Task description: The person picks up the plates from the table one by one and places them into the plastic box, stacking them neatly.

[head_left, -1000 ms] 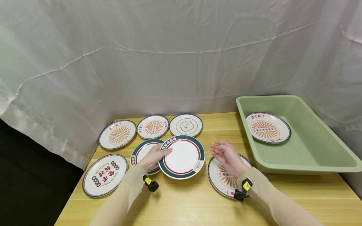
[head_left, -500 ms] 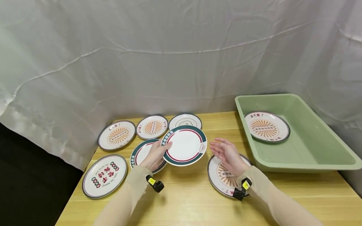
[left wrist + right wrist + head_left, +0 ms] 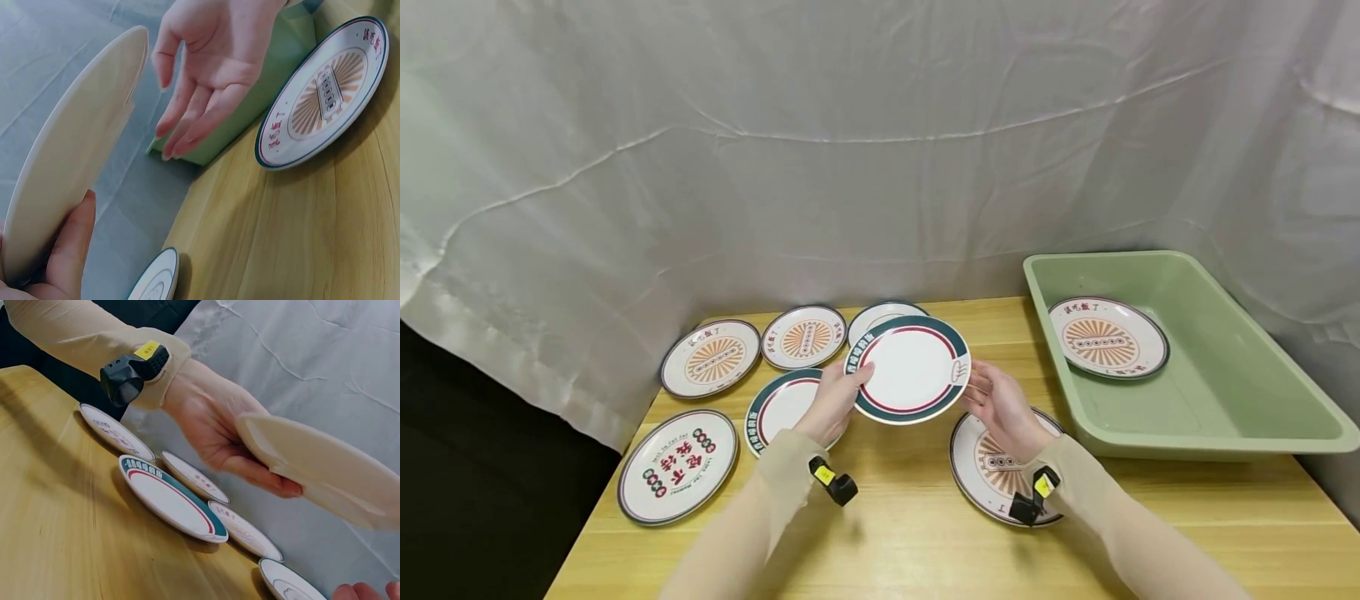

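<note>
My left hand [image 3: 833, 402] grips the left rim of a white plate with a green and red border [image 3: 910, 370], thumb on top and fingers underneath. The plate is held up off the table, its pale underside [image 3: 337, 469] facing the right wrist camera. My right hand [image 3: 1002, 412] has its fingertips right at the plate's right edge; in the left wrist view this hand [image 3: 209, 75] has relaxed, slightly bent fingers and holds nothing. Beneath it on the table lies a plate with an orange sunburst [image 3: 992, 467]. A second green-bordered plate [image 3: 782, 408] lies partly behind my left hand.
A green tub [image 3: 1195, 400] stands at the right with one sunburst plate [image 3: 1108, 337] inside. Along the back lie two sunburst plates [image 3: 711, 358] and a plate with a line emblem [image 3: 880, 315], partly covered. A plate with red characters [image 3: 679, 467] lies front left.
My left hand has lifted the green-bordered plate up and to the right, toward my right hand. The plate now overlaps the emblem plate in view. My right hand has barely moved.
</note>
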{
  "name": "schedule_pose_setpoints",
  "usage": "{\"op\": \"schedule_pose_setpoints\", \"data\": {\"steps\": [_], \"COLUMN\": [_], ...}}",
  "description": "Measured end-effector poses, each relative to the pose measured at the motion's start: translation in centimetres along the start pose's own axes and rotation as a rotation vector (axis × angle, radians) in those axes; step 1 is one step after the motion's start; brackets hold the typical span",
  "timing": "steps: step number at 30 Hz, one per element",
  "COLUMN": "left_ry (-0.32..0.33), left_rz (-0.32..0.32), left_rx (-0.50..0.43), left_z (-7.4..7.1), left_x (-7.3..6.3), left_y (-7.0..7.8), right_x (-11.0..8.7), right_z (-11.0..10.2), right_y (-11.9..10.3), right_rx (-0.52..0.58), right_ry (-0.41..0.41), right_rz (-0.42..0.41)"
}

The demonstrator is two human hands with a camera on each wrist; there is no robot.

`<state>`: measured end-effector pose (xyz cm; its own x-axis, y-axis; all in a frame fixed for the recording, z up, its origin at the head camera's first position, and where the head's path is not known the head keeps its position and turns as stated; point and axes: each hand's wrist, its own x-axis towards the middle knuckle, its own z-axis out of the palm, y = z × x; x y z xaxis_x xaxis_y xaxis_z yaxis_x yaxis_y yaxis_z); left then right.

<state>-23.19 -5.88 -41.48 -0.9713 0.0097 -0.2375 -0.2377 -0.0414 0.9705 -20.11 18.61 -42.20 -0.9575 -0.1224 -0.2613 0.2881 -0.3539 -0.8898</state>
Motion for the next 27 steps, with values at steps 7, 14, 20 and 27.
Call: {"op": "schedule_pose_setpoints", "data": {"steps": [7, 14, 20, 27], "left_ry": [-0.005, -0.023, 0.002, 0.008], "left_rz": [0.008, 0.029, 0.032, 0.052], "left_rx": [-0.008, -0.023, 0.018, 0.053], "left_z": [1.7, 3.1, 4.0, 5.1], "left_x": [0.2, 0.3, 0.3, 0.2], "left_y": [0.0, 0.1, -0.1, -0.5], "right_x": [0.1, 0.4, 0.3, -0.1], "right_z": [0.4, 1.0, 1.1, 1.1], "right_y": [-0.3, -0.8, -1.2, -1.5], "right_rx": [0.018, 0.113, 0.104, 0.052], "right_ry": [-0.022, -0.041, 0.011, 0.096], "right_rz": [-0.011, -0.078, -0.091, -0.062]}}
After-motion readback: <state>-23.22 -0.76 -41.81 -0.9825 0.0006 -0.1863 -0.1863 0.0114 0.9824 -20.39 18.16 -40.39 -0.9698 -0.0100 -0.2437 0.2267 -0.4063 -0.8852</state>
